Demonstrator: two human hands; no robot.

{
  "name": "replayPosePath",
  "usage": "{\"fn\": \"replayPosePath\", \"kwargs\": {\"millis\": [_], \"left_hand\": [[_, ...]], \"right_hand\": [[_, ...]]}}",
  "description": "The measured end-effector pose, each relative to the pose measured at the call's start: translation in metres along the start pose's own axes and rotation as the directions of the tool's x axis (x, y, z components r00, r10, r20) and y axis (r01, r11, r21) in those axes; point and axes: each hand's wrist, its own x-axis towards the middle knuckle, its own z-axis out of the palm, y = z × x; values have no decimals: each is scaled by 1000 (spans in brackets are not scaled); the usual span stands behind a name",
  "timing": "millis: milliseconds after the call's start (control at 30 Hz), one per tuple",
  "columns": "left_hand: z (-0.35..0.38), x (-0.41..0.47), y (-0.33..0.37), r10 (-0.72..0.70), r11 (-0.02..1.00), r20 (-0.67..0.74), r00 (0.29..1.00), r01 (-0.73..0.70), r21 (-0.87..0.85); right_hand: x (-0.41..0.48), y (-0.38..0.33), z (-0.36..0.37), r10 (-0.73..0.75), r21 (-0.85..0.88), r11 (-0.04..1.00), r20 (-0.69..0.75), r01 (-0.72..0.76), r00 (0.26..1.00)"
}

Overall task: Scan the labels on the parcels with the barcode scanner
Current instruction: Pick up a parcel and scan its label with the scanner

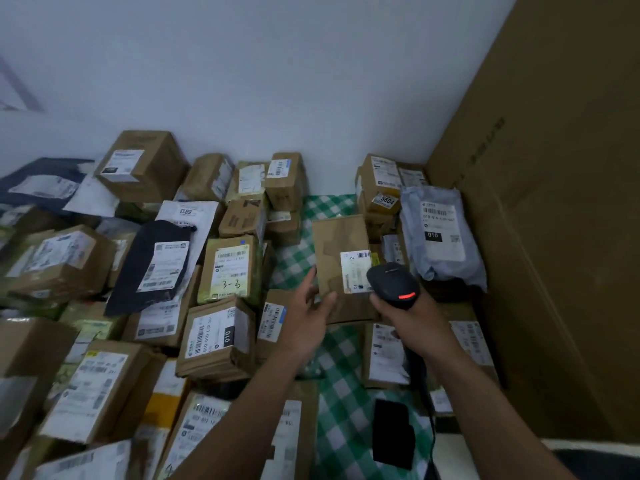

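My left hand (310, 304) grips the lower left edge of a brown cardboard parcel (341, 247), holding it tilted above the green checked cloth. A white barcode label (355, 270) sits at the parcel's lower right. My right hand (407, 315) grips a black barcode scanner (393, 282) whose red light glows. The scanner's head is right next to the label and overlaps its lower right corner.
Several labelled cardboard parcels and dark mailer bags (149, 265) are heaped on the left. A grey plastic mailer (441, 237) and more boxes lie on the right, beside a tall cardboard sheet (554, 237). A black object (393, 433) lies on the checked cloth (341, 386).
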Motion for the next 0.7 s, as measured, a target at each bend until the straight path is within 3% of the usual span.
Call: {"fn": "replayPosePath", "kwargs": {"millis": [233, 467, 700], "left_hand": [[-57, 14, 45, 144, 987, -192, 971, -127, 98], [-107, 39, 106, 302, 922, -170, 938, -241, 304], [-126, 47, 110, 236, 964, -196, 952, -204, 169]], "right_hand": [[-2, -46, 19, -106, -172, 976, 157, 133, 982], [7, -79, 40, -133, -223, 956, 257, 192, 957], [5, -102, 49, -127, -186, 966, 263, 179, 956]]}}
